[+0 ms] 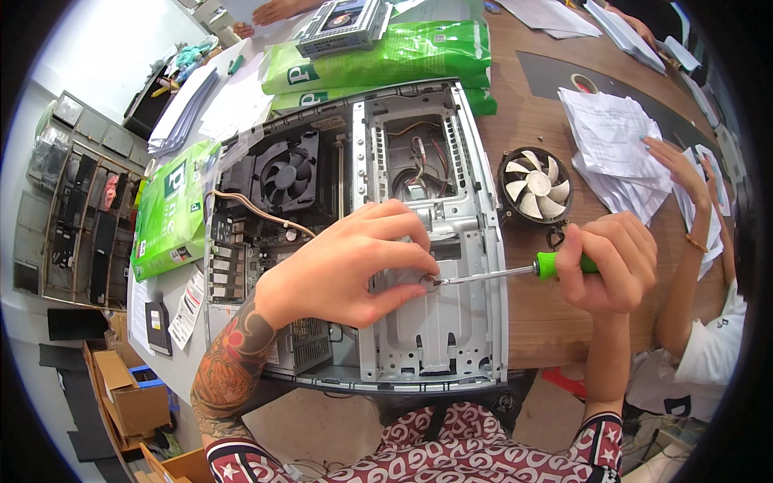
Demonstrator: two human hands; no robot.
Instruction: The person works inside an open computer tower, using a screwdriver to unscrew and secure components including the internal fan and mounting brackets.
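An opened desktop computer case (469, 342) lies flat before me, its metal drive cage on the right half. My right hand (609, 262) is closed round the green handle of a screwdriver (495, 275), held almost level with its shaft pointing left over the cage. My left hand (354, 264) reaches across the case, thumb and fingers pinched together at the screwdriver's tip. Whatever small thing sits between those fingertips is too hidden to name. Inside the case, a black cooling fan (283, 177) and a brown-and-white cable (262, 211) lie beyond my left hand.
Right of the case lies a loose round fan (535, 187) with white blades. Green paper packs (435, 56) lie behind it, a metal power supply (345, 26) on top. Another green pack (171, 217) lies left. At right, another person's hand (680, 169) touches paper sheets (616, 133).
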